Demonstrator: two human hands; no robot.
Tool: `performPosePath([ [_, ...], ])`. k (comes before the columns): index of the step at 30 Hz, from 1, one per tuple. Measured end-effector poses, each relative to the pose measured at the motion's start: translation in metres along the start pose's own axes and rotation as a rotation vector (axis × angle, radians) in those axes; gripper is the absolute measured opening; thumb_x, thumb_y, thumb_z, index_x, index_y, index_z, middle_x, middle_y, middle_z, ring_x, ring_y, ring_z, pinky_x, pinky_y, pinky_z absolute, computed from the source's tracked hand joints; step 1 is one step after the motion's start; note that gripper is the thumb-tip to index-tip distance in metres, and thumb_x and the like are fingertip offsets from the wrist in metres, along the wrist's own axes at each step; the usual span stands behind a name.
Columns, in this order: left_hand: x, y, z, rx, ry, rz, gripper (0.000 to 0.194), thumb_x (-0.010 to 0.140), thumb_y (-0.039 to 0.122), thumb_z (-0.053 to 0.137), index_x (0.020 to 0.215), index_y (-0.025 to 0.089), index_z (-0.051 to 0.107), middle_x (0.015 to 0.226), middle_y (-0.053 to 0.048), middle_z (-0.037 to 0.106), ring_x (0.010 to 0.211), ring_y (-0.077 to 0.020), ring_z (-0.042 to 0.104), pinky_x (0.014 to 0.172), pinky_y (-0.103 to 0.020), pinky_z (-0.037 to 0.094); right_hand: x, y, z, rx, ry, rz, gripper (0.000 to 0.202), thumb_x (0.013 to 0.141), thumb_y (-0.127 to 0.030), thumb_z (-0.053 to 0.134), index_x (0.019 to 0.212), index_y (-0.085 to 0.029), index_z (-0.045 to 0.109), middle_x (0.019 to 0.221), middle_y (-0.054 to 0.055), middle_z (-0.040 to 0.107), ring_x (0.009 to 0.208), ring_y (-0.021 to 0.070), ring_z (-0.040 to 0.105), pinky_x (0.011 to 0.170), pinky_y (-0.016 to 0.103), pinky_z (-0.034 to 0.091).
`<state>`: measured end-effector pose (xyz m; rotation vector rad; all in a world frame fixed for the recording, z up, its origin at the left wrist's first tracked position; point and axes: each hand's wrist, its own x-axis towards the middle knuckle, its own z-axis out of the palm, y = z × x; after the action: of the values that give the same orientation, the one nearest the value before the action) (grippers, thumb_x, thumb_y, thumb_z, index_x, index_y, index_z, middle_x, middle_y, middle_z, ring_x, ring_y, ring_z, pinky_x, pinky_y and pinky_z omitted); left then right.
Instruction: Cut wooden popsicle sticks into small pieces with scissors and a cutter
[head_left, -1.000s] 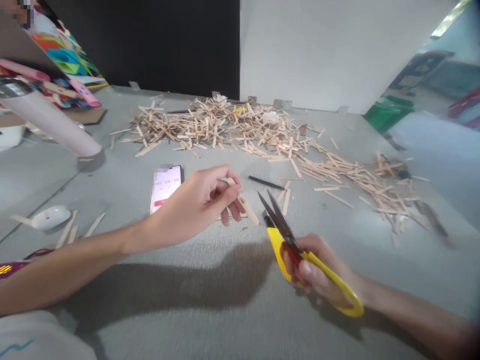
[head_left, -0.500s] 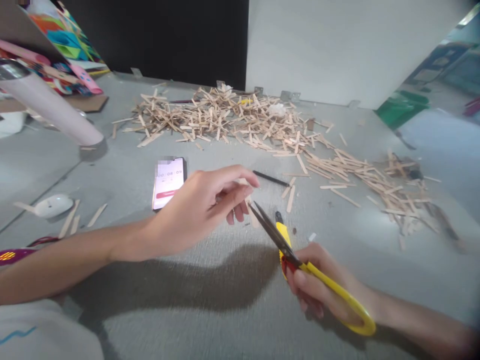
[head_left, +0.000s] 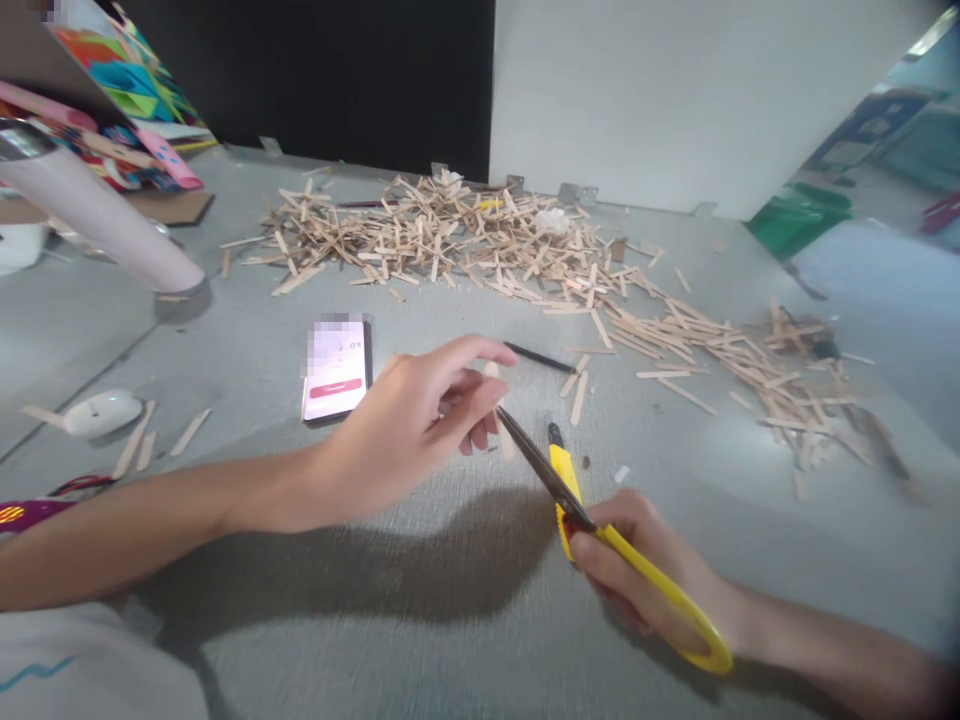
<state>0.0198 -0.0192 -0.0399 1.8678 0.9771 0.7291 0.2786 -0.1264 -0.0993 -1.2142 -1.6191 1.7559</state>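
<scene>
My left hand (head_left: 420, 425) reaches across the table with thumb and fingers pinched round a wooden craft stick (head_left: 507, 438). Part of that stick is hidden by the fingers. In my right hand (head_left: 645, 570) is a pair of yellow-handled scissors (head_left: 544, 465), its dark blades together and pointing up and left. Their tips meet the stick close to my left thumb. Beneath the scissors lies a yellow utility knife (head_left: 564, 468), partly covered by them. A dark pencil-like rod (head_left: 541, 357) rests just beyond my left fingertips.
A wide heap of craft sticks (head_left: 435, 235) spreads along the back and down the right side. Left of my hand lies a phone (head_left: 334, 388) with its screen lit. A white computer mouse (head_left: 103, 412) and a pale tumbler (head_left: 112, 215) are farther left.
The scissor blades, slightly apart before, have come together at the stick. My right hand has closed and shifted slightly left; my left hand stays nearly still.
</scene>
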Motion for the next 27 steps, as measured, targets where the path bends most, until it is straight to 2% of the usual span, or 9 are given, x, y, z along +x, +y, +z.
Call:
performPosePath([
  [4, 0.005, -0.004, 0.003, -0.139, -0.071, -0.094, 0.039, 0.114, 0.044, 0.053, 0.101, 0.014, 0.075, 0.075, -0.007, 0.079, 0.063, -0.0163, 0.075, 0.057, -0.023, 0.06, 0.001, 0.001, 0.001, -0.02, 0.053, 0.03, 0.063, 0.105, -0.061, 0.068, 0.064, -0.024, 0.037, 0.049, -0.007, 0.038, 0.04, 0.0059, 0.035, 0.035, 0.02, 0.024],
  [8, 0.006, -0.009, 0.006, -0.191, -0.137, -0.139, 0.045, 0.115, 0.047, 0.05, 0.107, 0.012, 0.078, 0.082, -0.01, 0.083, 0.07, -0.0189, 0.08, 0.06, -0.025, 0.065, 0.002, 0.002, 0.001, -0.039, 0.079, 0.036, 0.065, 0.105, -0.067, 0.064, 0.062, -0.023, 0.04, 0.048, -0.007, 0.037, 0.038, 0.0059, 0.035, 0.034, 0.02, 0.023],
  [10, 0.005, -0.011, 0.006, -0.107, -0.129, -0.099, 0.043, 0.116, 0.042, 0.049, 0.106, 0.012, 0.078, 0.081, -0.008, 0.083, 0.064, -0.0162, 0.077, 0.057, -0.024, 0.062, 0.003, 0.003, 0.001, -0.033, 0.091, 0.051, 0.067, 0.104, -0.069, 0.063, 0.061, -0.023, 0.042, 0.046, -0.007, 0.039, 0.037, 0.0061, 0.036, 0.034, 0.02, 0.024],
  [13, 0.004, -0.016, 0.006, 0.117, -0.071, 0.037, 0.038, 0.115, 0.033, 0.049, 0.097, 0.014, 0.078, 0.077, -0.004, 0.082, 0.055, -0.0118, 0.068, 0.053, -0.023, 0.053, 0.003, 0.005, 0.002, -0.016, 0.114, 0.074, 0.068, 0.102, -0.071, 0.065, 0.058, -0.023, 0.045, 0.043, -0.006, 0.041, 0.036, 0.0068, 0.037, 0.034, 0.02, 0.026],
  [16, 0.005, -0.018, 0.005, 0.235, -0.047, 0.117, 0.035, 0.114, 0.03, 0.05, 0.097, 0.016, 0.077, 0.078, -0.003, 0.081, 0.056, -0.0112, 0.068, 0.056, -0.023, 0.051, 0.002, 0.007, 0.002, -0.004, 0.102, 0.082, 0.073, 0.104, -0.073, 0.06, 0.054, -0.023, 0.044, 0.04, -0.005, 0.04, 0.034, 0.0069, 0.037, 0.034, 0.02, 0.027],
  [19, 0.008, -0.015, 0.005, 0.108, -0.084, 0.036, 0.038, 0.115, 0.035, 0.048, 0.096, 0.017, 0.076, 0.077, -0.004, 0.081, 0.059, -0.0126, 0.07, 0.057, -0.023, 0.055, 0.001, 0.009, 0.002, 0.016, 0.099, 0.075, 0.073, 0.104, -0.076, 0.058, 0.055, -0.023, 0.045, 0.041, -0.006, 0.041, 0.035, 0.0068, 0.037, 0.034, 0.02, 0.028],
  [22, 0.011, -0.012, 0.005, -0.067, -0.146, -0.039, 0.049, 0.117, 0.04, 0.044, 0.084, 0.017, 0.073, 0.079, -0.007, 0.081, 0.06, -0.0135, 0.072, 0.057, -0.023, 0.059, 0.0, 0.01, 0.001, 0.057, 0.064, 0.075, 0.072, 0.101, -0.081, 0.057, 0.058, -0.023, 0.047, 0.042, -0.006, 0.041, 0.035, 0.0069, 0.037, 0.034, 0.019, 0.027],
  [27, 0.012, -0.01, 0.004, -0.099, -0.176, -0.058, 0.056, 0.117, 0.041, 0.045, 0.072, 0.017, 0.069, 0.076, -0.006, 0.078, 0.059, -0.012, 0.07, 0.059, -0.022, 0.059, -0.001, 0.005, -0.001, 0.03, 0.02, 0.097, 0.074, 0.097, -0.087, 0.056, 0.062, -0.022, 0.049, 0.047, -0.004, 0.048, 0.038, 0.0066, 0.042, 0.038, 0.018, 0.031],
])
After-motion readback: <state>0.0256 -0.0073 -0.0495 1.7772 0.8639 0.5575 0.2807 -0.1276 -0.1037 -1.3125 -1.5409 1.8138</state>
